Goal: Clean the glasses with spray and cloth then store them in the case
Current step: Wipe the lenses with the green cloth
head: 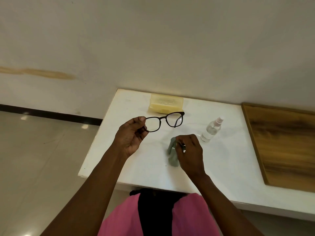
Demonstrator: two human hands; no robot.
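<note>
Black-framed glasses (164, 121) hang in the air above the white table (129, 160). My left hand (131, 133) pinches them at their left end, by the rim of the left lens. My right hand (190, 152) grips a grey-green cloth (172, 154) that hangs down just above the table, below and to the right of the glasses. A clear spray bottle (212, 129) with a pale pink cap stands upright to the right of my right hand. A translucent yellow case (166, 103) lies shut at the table's far edge, behind the glasses.
A wooden board (281, 143) covers the surface to the right of the white table. A pale wall rises right behind the table. Tiled floor (42, 150) lies to the left. My pink-clad lap (153, 217) is at the near edge.
</note>
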